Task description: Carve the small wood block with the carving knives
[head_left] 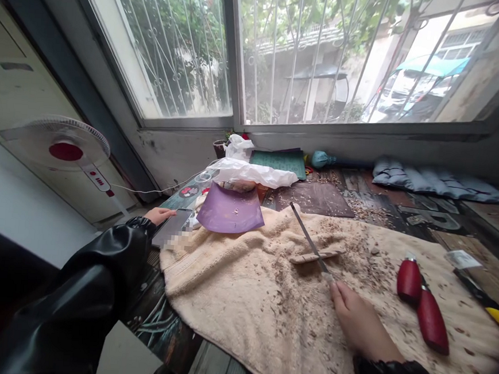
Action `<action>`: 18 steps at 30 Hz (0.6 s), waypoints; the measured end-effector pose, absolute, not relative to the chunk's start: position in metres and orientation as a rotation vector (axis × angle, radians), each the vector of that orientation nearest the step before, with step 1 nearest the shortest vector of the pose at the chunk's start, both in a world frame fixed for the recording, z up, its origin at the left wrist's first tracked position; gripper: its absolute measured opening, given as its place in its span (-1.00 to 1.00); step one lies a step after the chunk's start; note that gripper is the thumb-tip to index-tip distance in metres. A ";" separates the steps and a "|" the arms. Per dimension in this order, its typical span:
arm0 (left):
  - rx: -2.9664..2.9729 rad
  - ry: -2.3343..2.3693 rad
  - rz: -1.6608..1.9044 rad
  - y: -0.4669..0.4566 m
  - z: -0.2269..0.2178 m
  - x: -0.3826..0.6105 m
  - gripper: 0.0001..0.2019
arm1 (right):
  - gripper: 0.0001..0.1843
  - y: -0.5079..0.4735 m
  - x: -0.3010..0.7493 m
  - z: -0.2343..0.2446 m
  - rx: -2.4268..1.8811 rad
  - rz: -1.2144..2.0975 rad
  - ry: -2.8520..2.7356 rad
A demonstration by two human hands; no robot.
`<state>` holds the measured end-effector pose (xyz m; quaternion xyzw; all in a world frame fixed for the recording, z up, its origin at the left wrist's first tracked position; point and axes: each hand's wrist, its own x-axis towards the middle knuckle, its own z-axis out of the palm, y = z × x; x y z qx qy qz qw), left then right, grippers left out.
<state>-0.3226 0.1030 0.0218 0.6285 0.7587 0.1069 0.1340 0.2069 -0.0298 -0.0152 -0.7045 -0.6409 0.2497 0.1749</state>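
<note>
My right hand (358, 319) is wrapped round the near end of a long thin metal file (309, 238), which points away to the left. The file crosses over a slim, pale piece of wood (308, 258) lying on the beige towel (220, 282). My left hand (161, 215), fingers stretched out, touches the upper edge of a dark phone (171, 228) at the towel's left side; its thumb is hard to make out. Two tools with red handles (409, 280) lie on the towel to the right of my right hand.
Wood shavings (281, 305) are scattered over the towel. A curved purple sheet (230, 211) lies near a white plastic bag (259, 173). At the right are a yellow-and-black tool (498, 319) and a grey cushion (431, 181). A fan (66, 150) stands left of the table.
</note>
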 end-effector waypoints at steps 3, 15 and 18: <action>1.780 2.146 0.261 0.088 0.023 -0.330 -0.22 | -0.69 -0.030 0.207 -0.015 -1.998 0.699 -1.810; 1.851 1.990 0.084 0.058 0.012 -0.351 -0.11 | -0.69 -0.029 0.209 -0.015 -2.054 0.703 -1.843; 1.809 2.009 0.125 0.060 0.008 -0.349 -0.12 | -0.69 -0.030 0.209 -0.015 -2.042 0.703 -1.838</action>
